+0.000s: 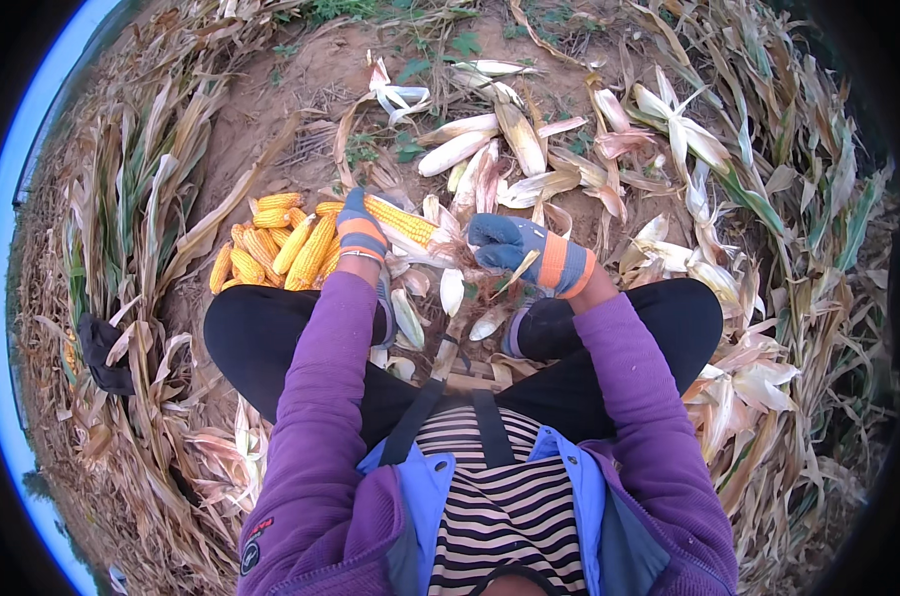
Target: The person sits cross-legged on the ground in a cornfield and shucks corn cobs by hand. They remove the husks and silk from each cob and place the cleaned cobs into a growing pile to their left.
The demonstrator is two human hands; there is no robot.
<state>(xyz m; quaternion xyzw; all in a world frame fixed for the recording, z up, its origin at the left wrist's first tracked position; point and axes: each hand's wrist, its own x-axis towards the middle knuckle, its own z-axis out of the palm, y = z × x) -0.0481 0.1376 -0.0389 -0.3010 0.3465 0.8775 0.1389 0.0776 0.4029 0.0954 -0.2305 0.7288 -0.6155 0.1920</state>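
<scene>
Both my hands wear grey-blue and orange gloves. My left hand (360,227) grips one end of a yellow corn cob (404,220), whose kernels show above pale husk along its lower side. At the cob's other end are brown silk and loose husk, close beside my right hand (515,252). The right hand's fingers are curled; whether they pinch husk or silk cannot be told. A pile of bare yellow corn cobs (312,253) lies to the left, by my left wrist. Unhusked corn ears (521,138) lie on the soil ahead.
Dry corn stalks (141,201) are heaped on the left, with more stalks (785,149) on the right. Torn husks (740,372) lie beside my right knee. A dark cloth item (106,354) rests on the left stalks. Husk pieces (451,290) lie between my feet.
</scene>
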